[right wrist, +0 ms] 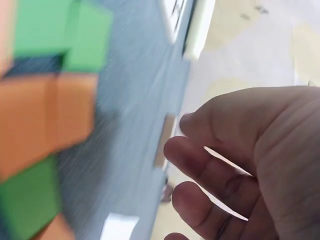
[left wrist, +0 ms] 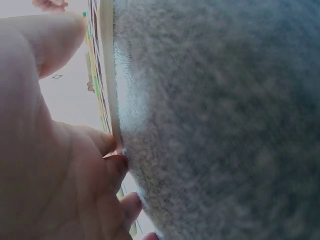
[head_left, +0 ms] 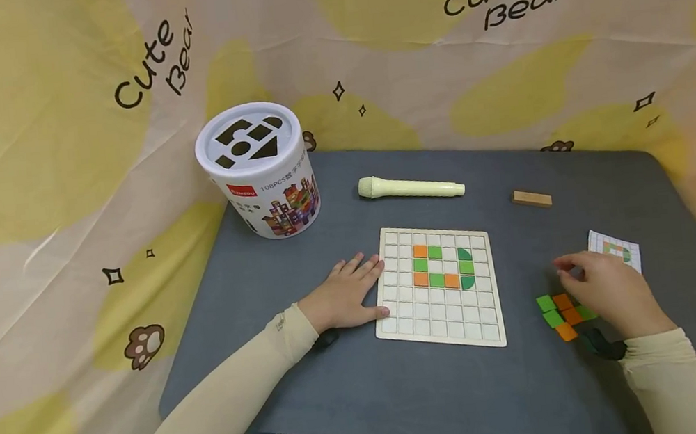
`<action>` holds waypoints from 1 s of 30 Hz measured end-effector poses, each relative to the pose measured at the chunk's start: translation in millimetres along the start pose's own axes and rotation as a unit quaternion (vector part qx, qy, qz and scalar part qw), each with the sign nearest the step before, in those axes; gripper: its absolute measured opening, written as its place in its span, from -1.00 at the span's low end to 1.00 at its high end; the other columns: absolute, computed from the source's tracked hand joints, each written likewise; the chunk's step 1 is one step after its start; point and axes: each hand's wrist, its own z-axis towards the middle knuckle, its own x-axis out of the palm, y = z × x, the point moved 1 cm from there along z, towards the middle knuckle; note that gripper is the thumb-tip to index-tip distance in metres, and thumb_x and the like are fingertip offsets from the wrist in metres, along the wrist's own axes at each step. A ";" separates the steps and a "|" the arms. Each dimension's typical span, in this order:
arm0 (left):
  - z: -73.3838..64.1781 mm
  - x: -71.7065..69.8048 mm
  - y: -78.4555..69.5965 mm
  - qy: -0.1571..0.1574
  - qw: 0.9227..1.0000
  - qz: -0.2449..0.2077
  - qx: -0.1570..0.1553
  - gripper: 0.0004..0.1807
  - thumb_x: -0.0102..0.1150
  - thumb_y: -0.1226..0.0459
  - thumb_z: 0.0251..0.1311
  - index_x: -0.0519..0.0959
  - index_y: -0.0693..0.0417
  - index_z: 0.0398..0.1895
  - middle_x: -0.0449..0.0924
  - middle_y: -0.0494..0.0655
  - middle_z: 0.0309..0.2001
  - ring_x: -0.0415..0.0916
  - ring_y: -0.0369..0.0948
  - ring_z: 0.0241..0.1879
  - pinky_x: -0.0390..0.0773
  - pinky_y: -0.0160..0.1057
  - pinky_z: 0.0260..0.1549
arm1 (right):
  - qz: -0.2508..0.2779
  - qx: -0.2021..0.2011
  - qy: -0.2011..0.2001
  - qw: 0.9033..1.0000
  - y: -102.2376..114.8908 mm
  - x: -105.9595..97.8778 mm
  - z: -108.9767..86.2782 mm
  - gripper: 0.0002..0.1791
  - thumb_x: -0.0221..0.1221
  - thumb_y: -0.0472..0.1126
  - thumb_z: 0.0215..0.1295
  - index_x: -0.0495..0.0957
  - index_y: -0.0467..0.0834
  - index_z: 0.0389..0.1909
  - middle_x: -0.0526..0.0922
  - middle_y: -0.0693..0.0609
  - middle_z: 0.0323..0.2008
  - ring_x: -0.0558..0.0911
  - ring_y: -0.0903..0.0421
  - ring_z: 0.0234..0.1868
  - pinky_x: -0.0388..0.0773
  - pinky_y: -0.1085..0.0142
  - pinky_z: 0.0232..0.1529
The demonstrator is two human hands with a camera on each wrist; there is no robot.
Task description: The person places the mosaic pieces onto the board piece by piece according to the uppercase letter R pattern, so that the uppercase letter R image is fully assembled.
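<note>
A square white gridded board [head_left: 438, 320] lies on the table, with orange and green tiles laid in some of its squares. My left hand [head_left: 348, 294] is spread flat at the board's left edge, thumb and fingertips touching it. In the left wrist view, the fingers [left wrist: 131, 205] line up along that edge. My right hand [head_left: 613, 289] hovers above a loose group of green and orange tiles [head_left: 563, 309]. Its thumb and fingers [right wrist: 192, 205] are loosely bent with nothing visible between them. Partly behind that hand lies a small printed pattern card [head_left: 628, 246].
A lidded white tub [head_left: 271, 203] with shaped holes stands at the back left. Behind the board lie a pale yellow microphone-shaped stick [head_left: 411, 187] and, farther right, a small wooden block [head_left: 531, 199]. A printed cloth [head_left: 405, 30] hangs behind the grey table [head_left: 315, 402].
</note>
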 end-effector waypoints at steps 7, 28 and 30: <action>-2.1 -2.4 -0.6 -0.002 1.000 -0.001 0.001 0.07 -0.06 -0.41 0.47 -0.13 -0.05 0.78 -0.20 -0.11 0.74 -0.33 0.01 0.71 -0.18 0.17 0.59 | -0.008 0.048 0.037 0.998 -38.8 -0.6 -26.1 -0.63 0.33 -0.17 0.37 0.72 -0.29 0.10 0.74 -0.37 -0.02 0.70 -0.30 -0.11 0.60 -0.23 -0.28; -2.8 -2.8 -1.7 -0.001 1.000 -0.001 -0.006 0.06 -0.06 -0.40 0.47 -0.11 -0.05 0.78 -0.17 -0.10 0.74 -0.32 0.00 0.71 -0.17 0.16 0.59 | -0.030 0.089 0.072 0.993 -62.9 6.2 -46.4 -0.52 0.38 -0.13 0.27 0.68 -0.32 0.14 0.69 -0.42 0.04 0.63 -0.39 -0.02 0.53 -0.35 -0.20; -2.4 -2.5 -1.8 -0.001 1.000 -0.001 -0.006 0.06 -0.06 -0.40 0.47 -0.11 -0.05 0.78 -0.17 -0.11 0.74 -0.32 0.00 0.71 -0.18 0.16 0.60 | -0.031 0.090 0.070 0.993 -62.6 6.0 -44.6 -0.51 0.40 -0.13 0.25 0.67 -0.33 0.12 0.71 -0.39 0.00 0.65 -0.36 -0.07 0.54 -0.33 -0.22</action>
